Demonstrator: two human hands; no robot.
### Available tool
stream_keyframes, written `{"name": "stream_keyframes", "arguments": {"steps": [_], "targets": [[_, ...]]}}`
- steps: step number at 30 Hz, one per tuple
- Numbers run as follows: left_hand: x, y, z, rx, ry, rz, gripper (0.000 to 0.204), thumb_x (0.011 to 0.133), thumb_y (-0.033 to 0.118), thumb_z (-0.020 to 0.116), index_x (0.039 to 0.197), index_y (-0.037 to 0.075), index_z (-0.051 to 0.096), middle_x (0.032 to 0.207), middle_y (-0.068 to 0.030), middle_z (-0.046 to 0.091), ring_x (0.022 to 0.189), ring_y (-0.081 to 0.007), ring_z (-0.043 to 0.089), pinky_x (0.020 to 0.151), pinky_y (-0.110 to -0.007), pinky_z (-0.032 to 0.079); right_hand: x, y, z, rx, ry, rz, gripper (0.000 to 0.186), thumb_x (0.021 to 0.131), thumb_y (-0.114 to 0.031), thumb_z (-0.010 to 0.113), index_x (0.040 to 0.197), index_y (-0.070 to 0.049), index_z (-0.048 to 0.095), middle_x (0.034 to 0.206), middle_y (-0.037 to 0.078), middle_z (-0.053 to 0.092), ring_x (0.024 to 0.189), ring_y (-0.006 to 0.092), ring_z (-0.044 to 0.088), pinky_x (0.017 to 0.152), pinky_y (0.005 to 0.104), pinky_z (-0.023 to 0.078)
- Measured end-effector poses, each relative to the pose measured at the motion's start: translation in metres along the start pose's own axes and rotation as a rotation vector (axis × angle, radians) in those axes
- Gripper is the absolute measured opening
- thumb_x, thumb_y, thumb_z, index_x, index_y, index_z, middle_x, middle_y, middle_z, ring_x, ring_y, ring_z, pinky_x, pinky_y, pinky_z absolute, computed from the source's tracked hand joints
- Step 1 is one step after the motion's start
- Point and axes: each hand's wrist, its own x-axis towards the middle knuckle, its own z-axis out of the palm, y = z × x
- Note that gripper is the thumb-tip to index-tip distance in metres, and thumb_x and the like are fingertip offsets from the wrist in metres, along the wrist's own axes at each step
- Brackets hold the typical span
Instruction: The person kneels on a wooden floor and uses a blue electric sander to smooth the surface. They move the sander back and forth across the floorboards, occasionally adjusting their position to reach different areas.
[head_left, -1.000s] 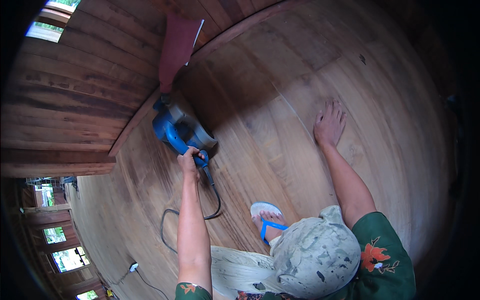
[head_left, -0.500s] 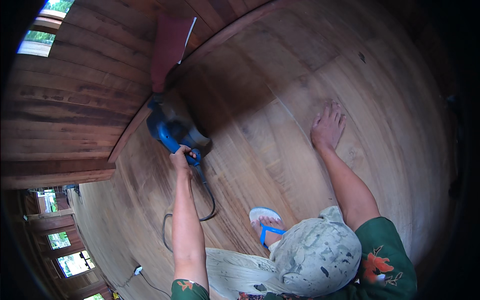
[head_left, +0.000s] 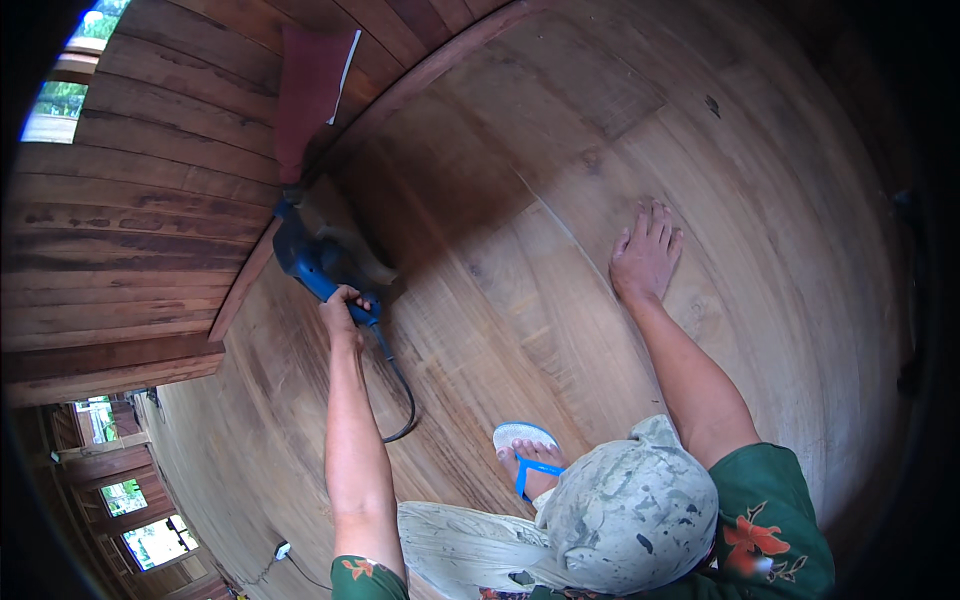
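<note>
My left hand (head_left: 345, 312) is wrapped round the rear handle of a blue power sander (head_left: 318, 282), which looks like a belt sander. It sits on the wooden floor (head_left: 500, 330), close against the foot of the plank wall. From its far end a dark red dust bag (head_left: 308, 90) rises along the wall. A black cord (head_left: 402, 385) trails back from the handle. My right hand (head_left: 646, 255) lies flat on the boards off to the right, fingers spread, holding nothing. The sander's underside is hidden.
The plank wall (head_left: 140, 230) runs along the left and far side, with a baseboard (head_left: 440, 60) at its foot. My foot in a blue-strapped flip-flop (head_left: 525, 450) stands near my knee. A white plug (head_left: 282, 550) with a cord lies at lower left. Darker boards stretch beyond the sander.
The sander has shifted a little left along the wall, my left hand still on its handle. My right hand stays flat on the floor. The whole view has drifted slightly.
</note>
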Motion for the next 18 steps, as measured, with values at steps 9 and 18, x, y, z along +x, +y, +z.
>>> {"name": "stream_keyframes", "arguments": {"steps": [9,18], "targets": [[0.004,0.0,0.002,0.037,0.0,-0.003,0.008,0.078,0.005,0.06,0.071,0.002,0.057,0.061,-0.0086,0.052,0.054,-0.0219,0.055,0.061,-0.035,0.052,-0.002,0.0,0.005,-0.005,0.018,-0.007,0.055,0.101,-0.03,0.052,0.153,-0.011,0.045,0.163,0.011,0.035,0.156,0.029,0.025,0.126,0.0553,0.017],[0.008,0.007,0.01,0.02,0.001,-0.03,0.008,0.077,0.006,0.06,0.071,0.003,0.056,0.062,-0.0089,0.052,0.054,-0.0223,0.054,0.061,-0.036,0.052,0.001,0.0,-0.003,-0.005,-0.005,-0.003,0.056,0.101,-0.029,0.051,0.153,-0.011,0.045,0.164,0.012,0.035,0.156,0.0295,0.024,0.126,0.0554,0.016]]}}
